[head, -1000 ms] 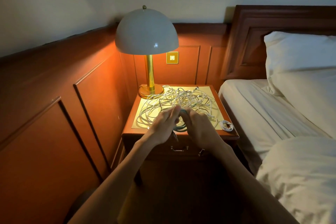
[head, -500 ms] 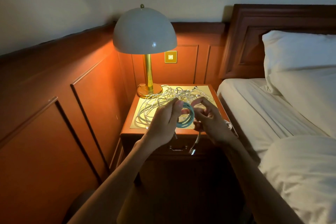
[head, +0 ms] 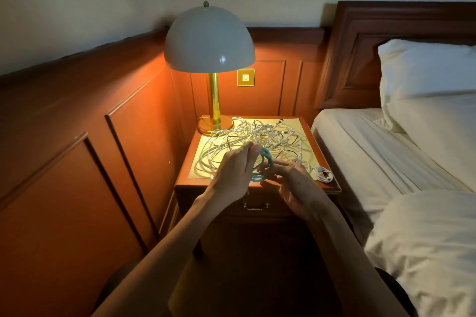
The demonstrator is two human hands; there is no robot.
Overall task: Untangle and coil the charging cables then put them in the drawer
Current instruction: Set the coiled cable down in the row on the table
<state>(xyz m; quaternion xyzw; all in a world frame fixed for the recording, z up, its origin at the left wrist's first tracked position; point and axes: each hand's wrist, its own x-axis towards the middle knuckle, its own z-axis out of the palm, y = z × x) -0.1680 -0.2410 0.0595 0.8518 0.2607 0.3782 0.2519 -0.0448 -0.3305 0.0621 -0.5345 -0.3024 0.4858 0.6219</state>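
Teal one's coiled, drawer isn't open yet

Hands close together: the left hand (head: 231, 175) pinches the top of the small teal coiled cable (head: 266, 159) and the right hand (head: 291, 184) curls round its lower edge. The closed wooden drawer (head: 255, 206) sits straight below, about midway between both hands. The white cable tangle (head: 247, 137) lies beyond them.

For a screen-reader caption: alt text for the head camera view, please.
Left hand and right hand hold a coiled teal cable above a wooden nightstand with its drawer shut. A tangle of white cables lies on it beside a lit white-domed brass lamp.
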